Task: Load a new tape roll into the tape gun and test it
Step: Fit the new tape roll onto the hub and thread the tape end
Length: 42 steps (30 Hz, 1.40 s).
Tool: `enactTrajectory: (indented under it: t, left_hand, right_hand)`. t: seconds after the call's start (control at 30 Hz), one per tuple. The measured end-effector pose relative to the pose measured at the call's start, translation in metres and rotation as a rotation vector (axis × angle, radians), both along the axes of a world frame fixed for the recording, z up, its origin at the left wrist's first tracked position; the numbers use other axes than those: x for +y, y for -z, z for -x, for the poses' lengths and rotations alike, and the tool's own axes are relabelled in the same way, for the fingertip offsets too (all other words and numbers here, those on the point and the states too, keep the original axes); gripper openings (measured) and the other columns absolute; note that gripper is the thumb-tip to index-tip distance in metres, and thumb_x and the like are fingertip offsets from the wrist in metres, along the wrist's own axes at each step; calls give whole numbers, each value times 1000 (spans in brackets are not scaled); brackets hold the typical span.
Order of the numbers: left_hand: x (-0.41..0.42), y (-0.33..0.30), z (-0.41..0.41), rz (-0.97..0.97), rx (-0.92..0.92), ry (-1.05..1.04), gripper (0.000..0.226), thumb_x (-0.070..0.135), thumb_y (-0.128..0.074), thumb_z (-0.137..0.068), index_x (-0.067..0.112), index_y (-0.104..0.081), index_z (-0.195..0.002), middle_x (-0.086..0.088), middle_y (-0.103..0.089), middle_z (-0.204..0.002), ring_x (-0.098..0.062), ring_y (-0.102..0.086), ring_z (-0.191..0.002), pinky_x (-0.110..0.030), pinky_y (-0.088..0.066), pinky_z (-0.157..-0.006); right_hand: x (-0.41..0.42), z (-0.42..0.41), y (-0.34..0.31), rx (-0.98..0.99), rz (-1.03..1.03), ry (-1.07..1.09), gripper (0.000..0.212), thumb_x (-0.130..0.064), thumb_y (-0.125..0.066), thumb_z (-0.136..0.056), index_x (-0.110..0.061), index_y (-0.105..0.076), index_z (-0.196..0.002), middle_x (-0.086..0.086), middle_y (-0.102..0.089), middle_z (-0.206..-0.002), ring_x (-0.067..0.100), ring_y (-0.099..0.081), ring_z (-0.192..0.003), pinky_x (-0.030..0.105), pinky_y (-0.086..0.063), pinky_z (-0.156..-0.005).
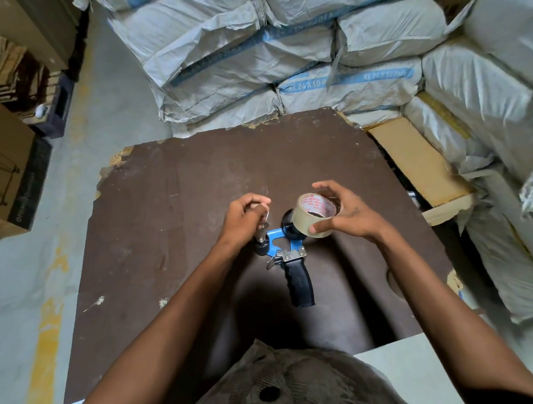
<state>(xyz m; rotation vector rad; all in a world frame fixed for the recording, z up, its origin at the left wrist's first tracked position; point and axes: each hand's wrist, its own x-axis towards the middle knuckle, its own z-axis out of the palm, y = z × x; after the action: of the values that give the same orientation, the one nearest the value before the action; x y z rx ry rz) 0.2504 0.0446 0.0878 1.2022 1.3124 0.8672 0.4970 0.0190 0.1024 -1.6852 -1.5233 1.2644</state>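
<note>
- I see cardboard boxes [1, 174] on the floor, well left of the tape gun [288, 250].
- My left hand [244, 218] pinches the gun's front metal flap at its left end.
- The gun lies flat on the brown board [165, 208].
- My right hand [343, 211] grips the tape roll [314, 216], held over the gun's black hub.
- Grey sacks [328, 57] are stacked behind it.

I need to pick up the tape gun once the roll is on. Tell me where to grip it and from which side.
Grip the tape gun by its black ribbed handle. It lies flat on the brown board pointing toward the person, bare and unobstructed, so come from the near side. The far end is crowded: the left hand holds the front, the right hand holds the tape roll by the hub.
</note>
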Motion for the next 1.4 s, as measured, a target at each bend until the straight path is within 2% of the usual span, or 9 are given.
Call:
enactTrajectory:
  t: [0.2, 0.33, 0.43, 0.6, 0.8, 1.03, 1.2, 1.3, 1.4]
  left_hand:
    - [16, 9, -3, -61, 163, 38, 19, 18, -62, -82, 28, -72, -94, 4, -68, -79, -11, -59, -70, -27, -52, -75]
    - [21, 10, -11, -70, 220, 116, 34, -3, -52, -85, 19, -70, -105, 3, -62, -79, -10, -49, -66, -27, -46, -70]
    - [26, 18, -14, -58, 295, 177, 52, -10, -41, -79, 19, -68, -112, 3, -64, -86, -9, -53, -71, -32, -54, -80]
    - [30, 25, -19, -4, 425, 289, 71, 1, -44, -71, 15, -55, -139, -5, -67, -123, -19, -61, -118, -39, -46, -109]
    - [32, 32, -22, -23, 491, 419, 106, 22, -74, -59, 24, -30, -155, -5, -47, -151, -17, -48, -136, -36, -40, -114]
    - [31, 38, -25, -76, 528, 445, 101, 25, -91, -61, 14, -42, -149, -5, -54, -145, -19, -53, -131, -35, -42, -111]
    - [28, 40, -27, -115, 517, 403, 101, 39, -93, -60, 13, -46, -146, -4, -57, -141, -16, -56, -127, -29, -44, -108]
    - [28, 42, -29, -124, 550, 382, 95, 38, -91, -63, 13, -49, -145, -5, -58, -138, -18, -56, -126, -30, -44, -108]
    - [29, 43, -30, -150, 579, 394, 90, 43, -90, -61, 15, -55, -140, -3, -62, -133, -18, -58, -122, -35, -47, -106]
  right_hand:
    - [16, 12, 15, -134, -64, -46, 108, -2, -93, -58, -23, -44, -152, 8, -55, -147, 20, -54, -135, 30, -38, -116]
    - [22, 22, 23, -219, -98, -114, 117, -4, -92, -60, -26, -33, -159, 10, -53, -150, 23, -46, -137, 24, -29, -111]
    - [26, 25, 30, -265, -97, -156, 117, -8, -93, -61, -26, -33, -160, 7, -52, -151, 27, -43, -138, 22, -27, -106]
    - [30, 29, 38, -291, -45, -184, 124, -9, -92, -61, -29, -23, -163, 8, -49, -155, 28, -41, -139, 21, -26, -105]
    - [26, 31, 47, -288, -67, -185, 124, -18, -93, -64, -26, -21, -164, 10, -49, -154, 29, -44, -138, 22, -30, -107]
    - [25, 29, 43, -309, -86, -217, 126, -21, -97, -59, -25, -26, -162, 11, -48, -154, 27, -43, -141, 34, -33, -117]
    - [22, 19, 33, -279, -99, -134, 97, -21, -96, -64, -16, -51, -150, 6, -61, -143, 19, -59, -130, 27, -43, -112]
    - [22, 14, 30, -258, -15, -88, 88, -5, -89, -71, -11, -50, -150, 7, -63, -140, 10, -62, -112, 3, -43, -90]
    - [21, 13, 30, -234, 48, -61, 89, 0, -88, -74, -6, -47, -152, 9, -62, -143, 9, -61, -111, 2, -43, -90]
